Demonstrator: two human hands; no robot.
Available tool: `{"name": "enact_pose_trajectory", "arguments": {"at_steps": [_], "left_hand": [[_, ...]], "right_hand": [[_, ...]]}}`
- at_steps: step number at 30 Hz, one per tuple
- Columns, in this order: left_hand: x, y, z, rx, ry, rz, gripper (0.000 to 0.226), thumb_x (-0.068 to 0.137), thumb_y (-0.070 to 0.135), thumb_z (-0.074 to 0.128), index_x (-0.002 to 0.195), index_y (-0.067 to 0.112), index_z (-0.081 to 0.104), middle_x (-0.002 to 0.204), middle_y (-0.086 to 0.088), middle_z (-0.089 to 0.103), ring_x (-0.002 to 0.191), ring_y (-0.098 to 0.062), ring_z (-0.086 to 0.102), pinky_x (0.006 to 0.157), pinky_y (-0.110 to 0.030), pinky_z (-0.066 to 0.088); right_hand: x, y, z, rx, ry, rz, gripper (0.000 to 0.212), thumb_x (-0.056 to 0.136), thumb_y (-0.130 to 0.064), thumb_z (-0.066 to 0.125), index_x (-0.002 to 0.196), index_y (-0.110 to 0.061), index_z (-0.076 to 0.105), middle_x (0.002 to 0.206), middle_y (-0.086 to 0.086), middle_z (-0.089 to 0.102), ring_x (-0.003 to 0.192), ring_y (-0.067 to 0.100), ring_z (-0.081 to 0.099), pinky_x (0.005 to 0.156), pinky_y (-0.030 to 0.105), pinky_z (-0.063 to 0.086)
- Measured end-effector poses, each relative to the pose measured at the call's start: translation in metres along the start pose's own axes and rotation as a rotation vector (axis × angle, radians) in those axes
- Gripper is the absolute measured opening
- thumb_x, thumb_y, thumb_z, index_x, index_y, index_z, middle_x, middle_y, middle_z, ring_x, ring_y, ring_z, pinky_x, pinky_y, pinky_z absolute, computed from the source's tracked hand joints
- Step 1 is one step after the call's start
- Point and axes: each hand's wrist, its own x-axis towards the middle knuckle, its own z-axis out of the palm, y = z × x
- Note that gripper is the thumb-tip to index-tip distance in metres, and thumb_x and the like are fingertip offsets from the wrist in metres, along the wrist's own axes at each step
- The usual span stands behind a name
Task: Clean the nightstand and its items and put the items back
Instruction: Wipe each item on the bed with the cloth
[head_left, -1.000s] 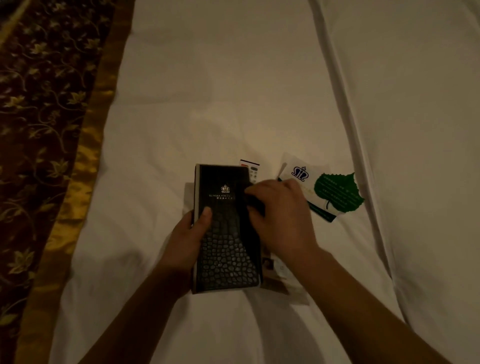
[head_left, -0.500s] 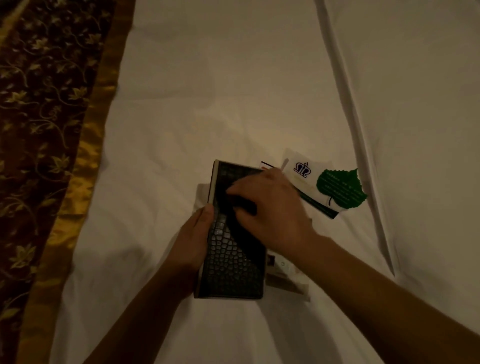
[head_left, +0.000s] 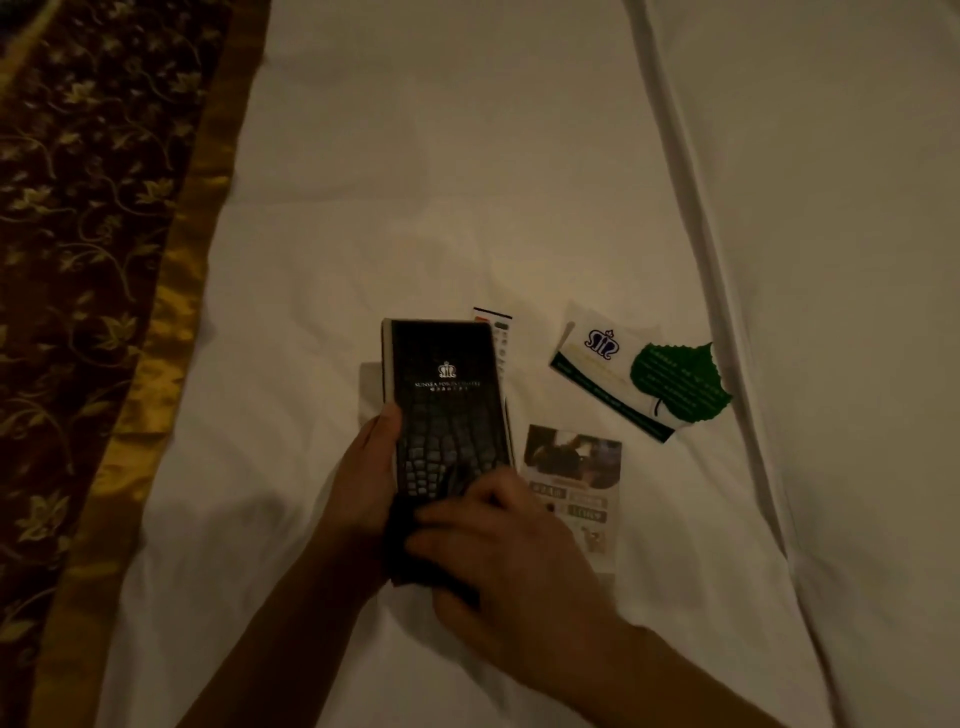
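A black crocodile-pattern holder (head_left: 447, 405) with a crown logo lies on the white bed sheet (head_left: 415, 182). My left hand (head_left: 363, 467) grips its left edge, thumb on the cover. My right hand (head_left: 498, 545) presses a dark cloth (head_left: 415, 551) onto the holder's near end, fingers curled over the cloth. A white card with a crown logo (head_left: 597, 353) and a green leaf-shaped card (head_left: 680, 384) lie to the right. A photo leaflet (head_left: 576, 483) lies just right of the holder. A printed card (head_left: 496, 325) pokes out behind the holder's top.
A dark floral bed runner with a gold border (head_left: 93, 260) covers the left side. A long fold of white bedding (head_left: 727, 260) runs down the right. A pale paper (head_left: 370, 389) shows under the holder's left edge.
My right hand with the cloth has slid from the holder's upper half down to its near end, uncovering the logo and the photo leaflet. The holder has straightened.
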Motion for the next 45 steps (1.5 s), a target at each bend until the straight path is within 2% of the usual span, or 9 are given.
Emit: {"name": "enact_pose_trajectory", "arguments": {"at_steps": [6, 10, 12, 16, 21, 27, 31, 33, 45], "left_hand": [[0.004, -0.004, 0.001, -0.076, 0.069, 0.012, 0.069, 0.085, 0.072, 0.053, 0.132, 0.022, 0.063, 0.129, -0.017, 0.067, 0.116, -0.041, 0.065, 0.102, -0.063, 0.047], [0.002, 0.000, -0.001, -0.130, 0.052, -0.025, 0.069, 0.089, 0.071, 0.046, 0.131, 0.021, 0.064, 0.129, -0.018, 0.067, 0.116, -0.042, 0.065, 0.103, -0.060, 0.047], [-0.001, 0.003, -0.002, -0.131, 0.064, -0.007, 0.062, 0.092, 0.068, 0.045, 0.129, 0.022, 0.065, 0.128, -0.015, 0.068, 0.113, -0.038, 0.068, 0.100, -0.059, 0.050], [-0.010, 0.004, 0.000, -0.166, -0.068, -0.054, 0.059, 0.097, 0.061, 0.036, 0.127, 0.019, 0.066, 0.121, -0.012, 0.072, 0.107, -0.032, 0.071, 0.081, -0.045, 0.062], [-0.016, -0.007, 0.018, -0.225, -0.123, -0.147, 0.072, 0.090, 0.071, 0.043, 0.137, 0.019, 0.059, 0.137, -0.019, 0.061, 0.127, -0.041, 0.058, 0.108, -0.062, 0.043], [-0.012, -0.002, 0.036, 0.146, -0.038, 0.218, 0.045, 0.096, 0.047, 0.051, 0.139, 0.035, 0.046, 0.108, 0.011, 0.073, 0.093, -0.002, 0.073, 0.071, -0.022, 0.060], [-0.007, 0.005, 0.039, 0.044, -0.246, 0.061, 0.094, 0.071, 0.067, 0.076, 0.149, 0.025, 0.043, 0.141, -0.011, 0.059, 0.126, -0.028, 0.061, 0.102, -0.047, 0.050], [-0.006, 0.012, 0.036, -0.122, -0.343, -0.084, 0.103, 0.052, 0.054, 0.093, 0.140, 0.016, 0.056, 0.131, -0.018, 0.065, 0.114, -0.032, 0.067, 0.089, -0.043, 0.058], [-0.006, 0.015, 0.019, 0.066, -0.430, 0.044, 0.068, 0.055, -0.003, 0.071, 0.122, 0.004, 0.063, 0.103, -0.018, 0.074, 0.091, -0.032, 0.073, 0.071, -0.037, 0.060]], "right_hand": [[-0.001, 0.038, -0.004, -0.045, 0.320, 0.394, 0.028, 0.074, -0.020, 0.067, 0.101, -0.028, 0.070, 0.102, -0.013, 0.070, 0.087, 0.013, 0.044, 0.071, 0.028, 0.043], [-0.020, 0.029, -0.002, -0.066, 0.192, 0.076, 0.028, 0.077, -0.027, 0.064, 0.104, -0.029, 0.070, 0.111, -0.014, 0.069, 0.091, 0.016, 0.049, 0.076, 0.028, 0.045], [-0.027, 0.037, -0.012, 0.040, 0.257, 0.241, 0.027, 0.077, -0.030, 0.061, 0.101, -0.039, 0.066, 0.102, -0.024, 0.066, 0.089, 0.008, 0.052, 0.075, 0.026, 0.047], [-0.021, 0.065, -0.026, 1.006, 0.676, 1.021, 0.023, 0.082, -0.014, 0.068, 0.096, -0.032, 0.073, 0.094, -0.005, 0.075, 0.089, 0.016, 0.071, 0.082, 0.047, 0.058], [-0.001, 0.054, -0.019, 1.660, 0.505, 0.968, 0.035, 0.080, -0.014, 0.066, 0.115, -0.010, 0.067, 0.112, 0.022, 0.068, 0.096, 0.039, 0.066, 0.089, 0.053, 0.052], [0.004, 0.039, -0.028, 1.412, 0.634, 0.808, 0.022, 0.083, -0.004, 0.067, 0.101, -0.016, 0.072, 0.095, 0.001, 0.076, 0.088, 0.020, 0.073, 0.077, 0.035, 0.058], [0.011, 0.029, -0.028, 1.089, 0.630, 0.704, 0.026, 0.080, -0.005, 0.072, 0.098, -0.023, 0.073, 0.096, -0.003, 0.075, 0.091, 0.013, 0.071, 0.083, 0.030, 0.057], [0.011, 0.023, -0.024, 0.915, 0.551, 0.592, 0.028, 0.081, -0.008, 0.073, 0.102, -0.026, 0.072, 0.098, -0.006, 0.073, 0.094, 0.008, 0.068, 0.083, 0.025, 0.056], [0.074, 0.077, -0.055, 0.341, 0.675, 0.543, 0.024, 0.080, -0.015, 0.068, 0.103, -0.022, 0.072, 0.095, -0.009, 0.072, 0.087, 0.004, 0.063, 0.081, 0.025, 0.053]]}}
